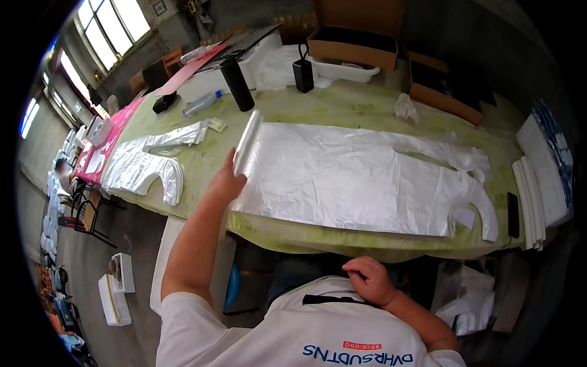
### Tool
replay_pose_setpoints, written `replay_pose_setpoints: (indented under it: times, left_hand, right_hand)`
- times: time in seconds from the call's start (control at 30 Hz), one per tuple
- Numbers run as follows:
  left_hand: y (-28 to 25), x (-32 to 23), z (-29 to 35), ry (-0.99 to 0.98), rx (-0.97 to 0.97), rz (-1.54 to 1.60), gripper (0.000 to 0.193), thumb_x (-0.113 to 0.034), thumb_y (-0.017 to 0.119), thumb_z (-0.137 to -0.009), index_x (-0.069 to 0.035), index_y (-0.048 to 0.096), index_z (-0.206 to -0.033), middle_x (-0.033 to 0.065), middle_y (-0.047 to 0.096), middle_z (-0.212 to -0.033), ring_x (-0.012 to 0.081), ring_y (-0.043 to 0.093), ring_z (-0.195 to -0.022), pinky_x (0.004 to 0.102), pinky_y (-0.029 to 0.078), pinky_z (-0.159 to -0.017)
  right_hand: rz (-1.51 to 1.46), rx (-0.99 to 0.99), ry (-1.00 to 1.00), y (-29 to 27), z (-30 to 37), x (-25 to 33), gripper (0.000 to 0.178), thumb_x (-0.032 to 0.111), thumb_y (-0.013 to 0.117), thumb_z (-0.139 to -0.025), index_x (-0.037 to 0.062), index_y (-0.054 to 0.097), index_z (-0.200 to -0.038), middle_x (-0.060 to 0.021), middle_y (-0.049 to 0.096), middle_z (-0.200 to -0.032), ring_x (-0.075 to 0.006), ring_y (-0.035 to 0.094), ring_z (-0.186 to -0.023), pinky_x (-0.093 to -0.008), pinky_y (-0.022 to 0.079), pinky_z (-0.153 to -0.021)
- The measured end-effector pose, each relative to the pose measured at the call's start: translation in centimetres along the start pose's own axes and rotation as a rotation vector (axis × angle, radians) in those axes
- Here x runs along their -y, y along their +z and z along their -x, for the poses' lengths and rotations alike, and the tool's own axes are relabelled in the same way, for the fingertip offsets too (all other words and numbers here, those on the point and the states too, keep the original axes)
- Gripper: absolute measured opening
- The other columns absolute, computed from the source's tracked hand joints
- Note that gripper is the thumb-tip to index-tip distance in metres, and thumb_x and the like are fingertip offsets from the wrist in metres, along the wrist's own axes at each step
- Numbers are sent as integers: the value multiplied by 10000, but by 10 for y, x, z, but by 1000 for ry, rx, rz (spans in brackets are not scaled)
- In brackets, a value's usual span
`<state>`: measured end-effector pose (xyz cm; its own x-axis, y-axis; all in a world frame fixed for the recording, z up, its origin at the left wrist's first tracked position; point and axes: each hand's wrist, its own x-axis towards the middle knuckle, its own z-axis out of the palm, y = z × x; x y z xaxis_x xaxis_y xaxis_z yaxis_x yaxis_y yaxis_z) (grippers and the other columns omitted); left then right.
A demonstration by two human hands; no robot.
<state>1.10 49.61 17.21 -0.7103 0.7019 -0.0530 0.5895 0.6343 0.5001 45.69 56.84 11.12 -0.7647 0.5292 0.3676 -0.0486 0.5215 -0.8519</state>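
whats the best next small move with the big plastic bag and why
Probably the left hand should press down the shiny strip at the plastic bag's left end: that strip looks turned over, the hand is right at it, and the rest of the bag lies spread out.

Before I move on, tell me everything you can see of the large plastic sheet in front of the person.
The large plastic sheet looks like thin, shiny, whitish film, finely wrinkled. It lies mostly flat on the green-covered table, its length running left to right. At the right end two strips stick out with a curved gap between them; the nearer one bends toward the table's near edge. The left end forms a raised, fold-like band, touched by the left hand. I cannot tell how many layers it has.
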Motion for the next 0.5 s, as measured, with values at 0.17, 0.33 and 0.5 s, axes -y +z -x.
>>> replay_pose_setpoints:
  times: [0.17,0.33,0.5]
  left_hand:
    - [56,-80,43,138,83,725,921,-32,582,-881,-249,122,-1648,172,549,-1371,246,617,-998,366,527,-876]
    - [104,-171,101,-42,350,1380,881,-35,546,-920,-332,134,-1639,83,531,-1274,169,579,-897,356,553,-770]
    - [132,-186,115,34,344,1289,772,-72,577,-931,-270,273,-1612,88,477,-1388,197,564,-996,375,549,-835]
  right_hand:
    - [-151,27,223,1,-10,16,339,22,697,-905,40,630,-1237,-114,657,-1152,-214,673,-975,-321,553,-851]
    - [-638,54,414,13,-43,26,786,86,666,-971,97,195,-1600,-132,546,-1315,-187,600,-1091,-341,515,-946]
    - [-461,17,382,11,-44,21,853,91,674,-949,69,140,-1614,-195,490,-1465,-277,552,-1273,-390,442,-1070]
